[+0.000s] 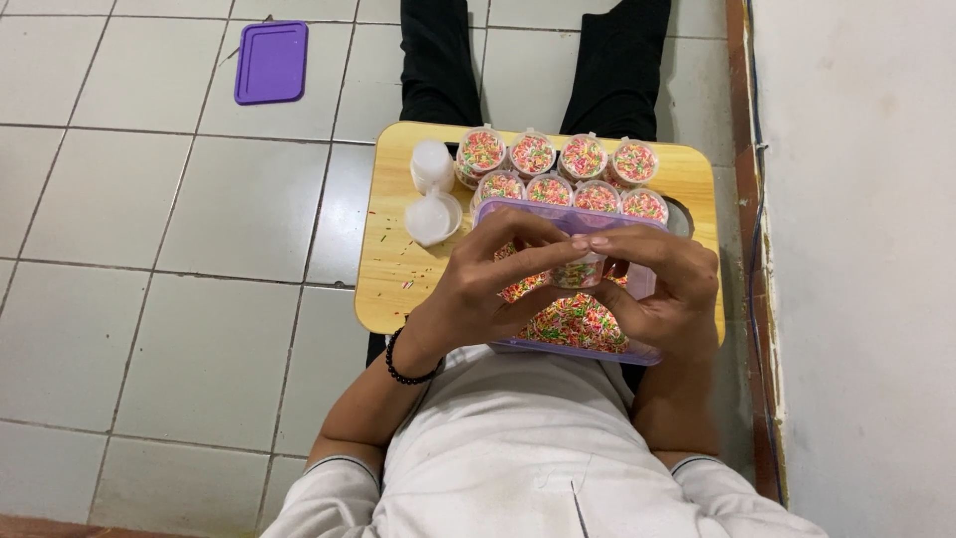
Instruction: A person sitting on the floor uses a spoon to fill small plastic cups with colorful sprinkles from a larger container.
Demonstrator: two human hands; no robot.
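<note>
Sprinkles, many-coloured, fill the small clear cup (578, 272) held over the purple tub (637, 351), so spills fall back into the loose heap there. Far left on the floor lies the purple lid (271, 62), set aside out of reach. On the wooden surface (383, 289) empty cups (432, 194) wait near the left hand (488, 289), whose fingers (543, 254) grip the cup from one side; the right hand (667, 289) pinches it from the other. Filled cups (558, 171) stand in rows behind.
</note>
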